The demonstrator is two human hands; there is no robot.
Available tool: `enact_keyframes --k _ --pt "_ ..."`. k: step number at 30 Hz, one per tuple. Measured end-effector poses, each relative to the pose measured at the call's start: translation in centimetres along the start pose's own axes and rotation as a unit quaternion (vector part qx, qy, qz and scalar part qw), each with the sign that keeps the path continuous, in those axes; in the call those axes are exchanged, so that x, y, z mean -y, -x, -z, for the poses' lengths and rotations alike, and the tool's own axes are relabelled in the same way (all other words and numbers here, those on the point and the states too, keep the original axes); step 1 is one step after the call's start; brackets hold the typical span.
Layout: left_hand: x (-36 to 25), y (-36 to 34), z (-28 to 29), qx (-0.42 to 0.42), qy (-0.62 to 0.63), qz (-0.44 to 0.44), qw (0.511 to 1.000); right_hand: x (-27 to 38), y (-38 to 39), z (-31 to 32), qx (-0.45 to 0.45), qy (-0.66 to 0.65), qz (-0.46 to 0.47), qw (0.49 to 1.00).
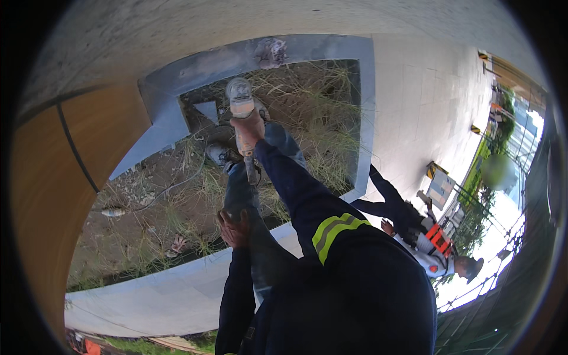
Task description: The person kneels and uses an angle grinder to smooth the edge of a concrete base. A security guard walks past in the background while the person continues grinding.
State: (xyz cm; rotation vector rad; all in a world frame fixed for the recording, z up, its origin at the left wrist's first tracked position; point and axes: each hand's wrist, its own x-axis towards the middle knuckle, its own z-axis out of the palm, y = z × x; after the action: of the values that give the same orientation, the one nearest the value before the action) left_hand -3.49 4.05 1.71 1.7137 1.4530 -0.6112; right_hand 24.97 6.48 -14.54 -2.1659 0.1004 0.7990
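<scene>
The right grip [249,127] is wrapped firmly around the body of a power tool [242,107], its fingers and thumb closed about the casing. The tool is over the planting bed [322,124], above the person's shoes, with its round, dusty head [239,89] pointing toward the far ledge [207,58] and its narrow tail end toward the person. Whether the head touches anything cannot be told.

The left grip [235,229] holds nothing visible; its fingers are loosely spread and lie against the left leg [241,192], which is in jeans. The right sleeve [302,198] is dark, with a yellow and grey band [338,234] around it.

One shoe [220,155] stands on the soil to the left of the tool; the other is partly hidden behind the tool and the right grip. Grass and bare soil fill the bed. A thin cord [171,188] runs across it to a pale connector [113,212] on the left. A grey triangular piece [207,110] is just left of the tool, and a crumpled lump [271,53] sits on the far ledge.

To the right, near a striped barrier [438,183], is another person [439,239] in a cap and orange vest.
</scene>
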Motion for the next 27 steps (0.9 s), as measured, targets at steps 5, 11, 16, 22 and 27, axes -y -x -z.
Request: enact_keyframes --k 5,11,16,22,27 --pt "-2.2 1.1 2.3 0.023 0.052 -0.114 0.992 7.0 8.6 5.9 -0.033 -0.024 -0.040 0.998" --pt "-10.2 3.4 6.4 0.090 0.042 -0.288 0.952 10.4 15.6 12.8 -0.098 -0.080 -0.093 0.988" --pt "-16.6 6.6 7.6 0.095 0.036 -0.360 0.927 12.6 17.2 18.5 -0.151 -0.266 -0.054 0.951" --pt "-20.9 11.1 10.3 0.138 -0.019 -0.352 0.926 15.4 20.2 26.3 -0.103 -0.495 -0.061 0.860" --pt "-23.8 17.5 13.8 0.146 -0.114 -0.354 0.917 14.7 22.6 28.8 -0.066 -0.556 -0.093 0.824"
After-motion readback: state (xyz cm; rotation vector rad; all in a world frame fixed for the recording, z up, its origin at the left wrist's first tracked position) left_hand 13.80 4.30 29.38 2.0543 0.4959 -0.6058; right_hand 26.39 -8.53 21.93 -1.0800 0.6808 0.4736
